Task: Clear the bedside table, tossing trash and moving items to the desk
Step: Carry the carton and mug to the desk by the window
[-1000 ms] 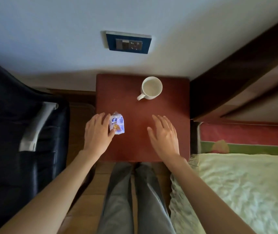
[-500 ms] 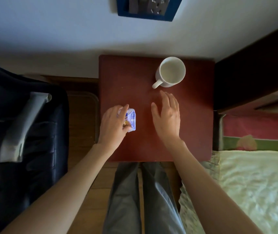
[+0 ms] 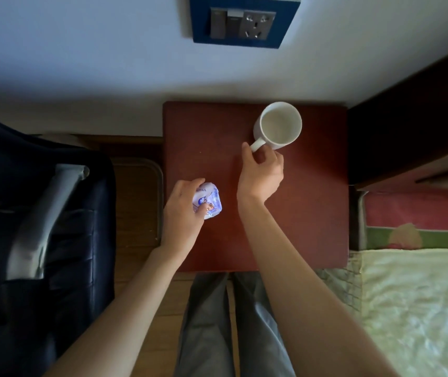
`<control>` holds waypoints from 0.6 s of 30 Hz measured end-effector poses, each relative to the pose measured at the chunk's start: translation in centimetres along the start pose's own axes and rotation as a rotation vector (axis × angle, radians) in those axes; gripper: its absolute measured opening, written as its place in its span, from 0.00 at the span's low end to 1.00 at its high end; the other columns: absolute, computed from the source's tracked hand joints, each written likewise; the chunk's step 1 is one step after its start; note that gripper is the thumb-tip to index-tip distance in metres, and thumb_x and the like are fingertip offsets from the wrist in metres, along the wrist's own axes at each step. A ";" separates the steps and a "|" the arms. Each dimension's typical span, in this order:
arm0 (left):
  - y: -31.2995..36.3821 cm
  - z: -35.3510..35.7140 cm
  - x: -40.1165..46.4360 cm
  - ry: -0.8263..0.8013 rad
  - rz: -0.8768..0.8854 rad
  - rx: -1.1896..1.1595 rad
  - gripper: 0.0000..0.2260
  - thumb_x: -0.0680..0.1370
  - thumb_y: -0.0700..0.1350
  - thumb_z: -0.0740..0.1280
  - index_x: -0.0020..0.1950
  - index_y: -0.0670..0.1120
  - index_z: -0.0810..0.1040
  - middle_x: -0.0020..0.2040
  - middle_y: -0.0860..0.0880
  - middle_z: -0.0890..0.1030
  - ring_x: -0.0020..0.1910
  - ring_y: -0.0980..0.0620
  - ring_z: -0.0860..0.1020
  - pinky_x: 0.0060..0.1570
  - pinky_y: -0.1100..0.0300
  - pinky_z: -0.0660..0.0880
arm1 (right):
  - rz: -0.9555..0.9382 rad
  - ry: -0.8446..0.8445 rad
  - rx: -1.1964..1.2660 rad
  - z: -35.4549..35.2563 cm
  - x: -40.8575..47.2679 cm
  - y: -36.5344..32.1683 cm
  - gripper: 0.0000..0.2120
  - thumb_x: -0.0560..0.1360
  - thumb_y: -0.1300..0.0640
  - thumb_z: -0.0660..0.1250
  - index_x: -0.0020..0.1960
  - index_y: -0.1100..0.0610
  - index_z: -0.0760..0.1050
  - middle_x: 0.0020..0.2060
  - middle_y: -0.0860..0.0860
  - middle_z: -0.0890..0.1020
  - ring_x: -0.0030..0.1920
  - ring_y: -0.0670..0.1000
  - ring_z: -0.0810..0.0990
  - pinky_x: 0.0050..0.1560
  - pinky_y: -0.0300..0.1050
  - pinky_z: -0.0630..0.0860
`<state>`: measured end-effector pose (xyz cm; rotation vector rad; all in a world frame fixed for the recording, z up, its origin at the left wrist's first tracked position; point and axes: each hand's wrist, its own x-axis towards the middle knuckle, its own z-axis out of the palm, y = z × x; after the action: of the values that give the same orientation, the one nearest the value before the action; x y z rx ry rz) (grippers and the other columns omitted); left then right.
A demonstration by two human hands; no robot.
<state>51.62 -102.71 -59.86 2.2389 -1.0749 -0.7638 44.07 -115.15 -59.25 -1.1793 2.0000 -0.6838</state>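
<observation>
1. Wrapper (image 3: 208, 200), crumpled and likely light and soft, is clenched in the left hand (image 3: 183, 210) over the bedside table's (image 3: 312, 213) left edge.
2. Mug (image 3: 278, 126), probably rigid and breakable, stands near the back; its handle is pinched by the right hand (image 3: 260, 172).
3. Red-brown wood lies beneath; a chair (image 3: 40, 213) is seen left, a bed (image 3: 418, 308) right.

This is a bedroom in a home. A small square reddish-brown wooden bedside table (image 3: 312, 213) stands against a pale painted wall (image 3: 81, 50), right beside a bed with a crumpled pale green quilted cover (image 3: 418, 308) and a dark wooden headboard (image 3: 407, 126). A grey socket-and-switch panel on a blue backing (image 3: 243, 21) sits on the wall above, and a dark padded chair with a grey armrest (image 3: 40, 227) stands on the wooden floor (image 3: 135, 213).
</observation>
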 end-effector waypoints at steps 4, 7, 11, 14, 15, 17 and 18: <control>-0.1 -0.1 0.1 0.012 -0.004 -0.045 0.18 0.71 0.37 0.71 0.60 0.46 0.77 0.51 0.48 0.79 0.50 0.52 0.78 0.48 0.63 0.73 | 0.077 0.047 0.071 0.0 -0.1 -0.2 0.07 0.73 0.51 0.68 0.42 0.54 0.80 0.42 0.42 0.75 0.40 0.44 0.74 0.36 0.34 0.63; 0.1 -0.1 0.0 0.028 0.005 -0.078 0.17 0.71 0.37 0.71 0.59 0.47 0.78 0.49 0.49 0.79 0.49 0.52 0.78 0.45 0.63 0.74 | 0.042 0.078 0.043 -1.5 0.1 0.3 0.06 0.73 0.51 0.68 0.45 0.52 0.80 0.42 0.41 0.76 0.39 0.41 0.73 0.37 0.31 0.62; 1.2 -0.3 -0.1 0.063 0.021 -0.140 0.17 0.71 0.36 0.71 0.59 0.45 0.78 0.49 0.48 0.79 0.48 0.52 0.79 0.44 0.58 0.78 | -0.111 0.103 -0.009 -3.9 1.4 0.6 0.06 0.72 0.54 0.69 0.47 0.53 0.81 0.41 0.44 0.80 0.38 0.41 0.74 0.36 0.30 0.64; 2.3 -0.5 -0.1 0.098 -0.011 -0.202 0.17 0.70 0.37 0.72 0.59 0.46 0.79 0.48 0.49 0.79 0.47 0.52 0.79 0.45 0.52 0.79 | -0.264 0.106 -0.110 -5.3 2.5 -0.1 0.06 0.73 0.53 0.68 0.45 0.53 0.81 0.39 0.46 0.80 0.40 0.46 0.76 0.37 0.38 0.63; 2.8 -0.7 -0.1 0.111 -0.025 -0.226 0.18 0.70 0.37 0.72 0.59 0.46 0.79 0.49 0.49 0.79 0.47 0.52 0.79 0.45 0.52 0.79 | -0.293 0.088 -0.146 -5.7 2.7 -0.5 0.06 0.73 0.52 0.67 0.46 0.53 0.81 0.40 0.47 0.80 0.41 0.47 0.77 0.37 0.39 0.62; 3.8 -1.4 -0.3 0.126 -0.046 -0.261 0.18 0.70 0.38 0.73 0.59 0.47 0.79 0.49 0.49 0.79 0.47 0.54 0.79 0.45 0.54 0.79 | -0.333 0.029 -0.181 -6.9 2.8 -1.1 0.06 0.72 0.53 0.67 0.47 0.53 0.81 0.42 0.48 0.81 0.43 0.49 0.77 0.37 0.40 0.62; 4.4 -1.9 -0.5 0.130 -0.052 -0.270 0.18 0.70 0.39 0.73 0.59 0.47 0.79 0.49 0.49 0.80 0.47 0.54 0.79 0.44 0.56 0.79 | -0.358 -0.008 -0.190 -7.7 2.4 -1.3 0.06 0.72 0.54 0.67 0.48 0.53 0.81 0.43 0.48 0.81 0.43 0.50 0.78 0.37 0.41 0.63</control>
<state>50.39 -104.26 -55.45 2.0615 -0.8040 -0.7261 37.90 -117.25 -54.36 -1.6764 1.8967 -0.6688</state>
